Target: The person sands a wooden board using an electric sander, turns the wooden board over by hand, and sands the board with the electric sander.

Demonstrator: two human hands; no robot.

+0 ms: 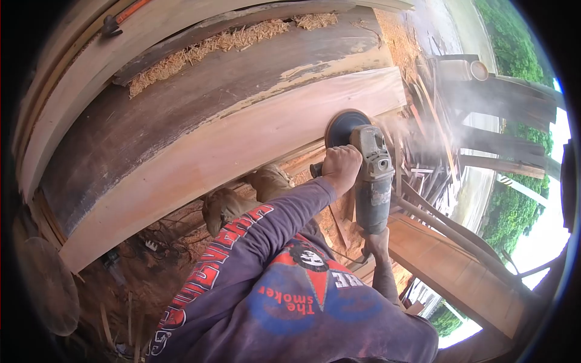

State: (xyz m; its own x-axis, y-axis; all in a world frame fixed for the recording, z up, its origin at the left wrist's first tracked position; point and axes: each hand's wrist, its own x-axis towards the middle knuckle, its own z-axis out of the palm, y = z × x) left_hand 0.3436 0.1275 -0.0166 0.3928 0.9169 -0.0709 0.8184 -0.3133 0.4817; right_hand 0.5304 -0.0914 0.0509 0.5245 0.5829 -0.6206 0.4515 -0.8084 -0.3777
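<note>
Both hands hold an angle sander (373, 196) with a round disc (347, 127). The disc rests on a pale wooden plank (242, 148), near its right end. My left hand (343, 168) is closed around the black side handle by the tool's head. At the rear of the tool body, my right hand (376, 245) is wrapped round the grip, its fingers partly hidden. Pale dust drifts off to the right of the disc.
A dark, wide board (200, 97) lies behind the plank, with wood shavings (212, 51) along it. A hammer (112, 26) sits at upper left. Scrap sticks (433, 160) are heaped at right, and a thick beam (460, 272) stands at lower right.
</note>
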